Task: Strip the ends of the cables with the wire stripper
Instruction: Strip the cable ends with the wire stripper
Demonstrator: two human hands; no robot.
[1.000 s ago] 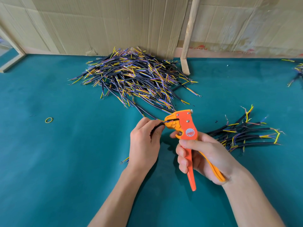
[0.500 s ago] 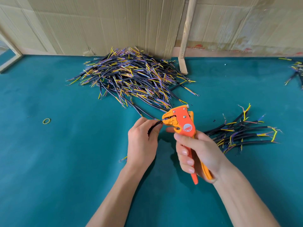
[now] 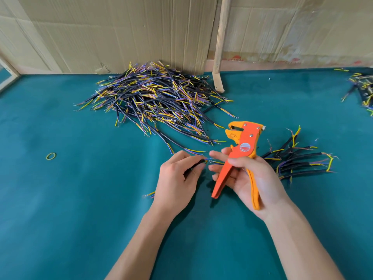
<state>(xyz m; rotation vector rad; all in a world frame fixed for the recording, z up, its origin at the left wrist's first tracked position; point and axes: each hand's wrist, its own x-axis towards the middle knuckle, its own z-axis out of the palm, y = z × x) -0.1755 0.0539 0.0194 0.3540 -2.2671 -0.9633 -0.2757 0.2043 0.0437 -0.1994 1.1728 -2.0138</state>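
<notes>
Teal table underneath, with big heap of cables near cardboard wall, smaller bundle just right of hands. Orange wire stripper upright in right hand, thumb curled across body, handles spread over loosely extended fingers, head well clear of wire ends. Black cable pinched by left hand, coloured ends poking toward right fingertips, nearly touching.

You get bright, even daylight; soft shadows fall under your hands on the table; edges bend outward, slightly soft.
</notes>
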